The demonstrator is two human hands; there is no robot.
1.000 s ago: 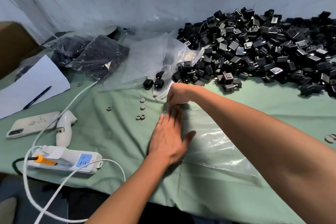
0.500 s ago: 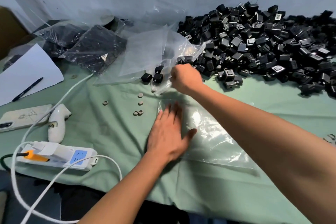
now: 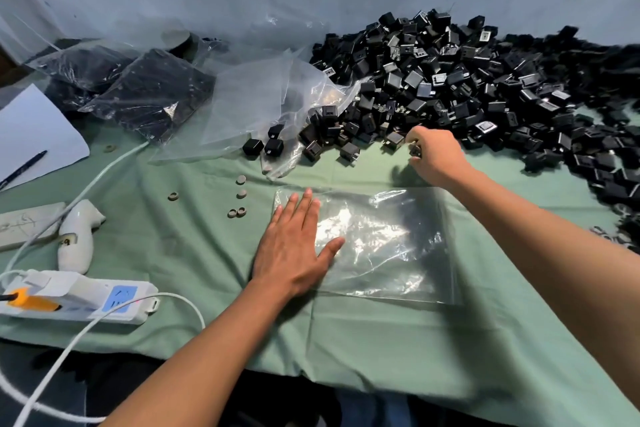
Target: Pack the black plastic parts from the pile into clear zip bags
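The black plastic parts [image 3: 450, 87] lay heaped in a broad pile along the back right of the surface [image 3: 381, 350], which was covered in pale green cloth. They were small, boxy pieces, some showing a lighter label face, and a few strays [image 3: 273, 146] sat apart at the pile's near left edge, beside a crumpled empty clear bag [image 3: 263, 104]. A flat clear zip bag [image 3: 388, 246] lay on the cloth in front of the person, glossy and wrinkled, with nothing visible inside it.

The left hand [image 3: 294, 246] lay palm down on the left end of that bag, fingers straight and close together, thumb spread to the right, pressing the plastic flat. The right hand [image 3: 433, 154] reached forward to the near edge of the pile, knuckles up, its fingers curled around a small black part [image 3: 415, 150] that was only partly visible.

At the back left lay filled bags [image 3: 145, 94] of dark parts. Nearer on the left were a sheet of paper [image 3: 34, 135] with a pen [image 3: 22, 168], a white power strip [image 3: 76, 302] and a few small grey rings [image 3: 237, 212].
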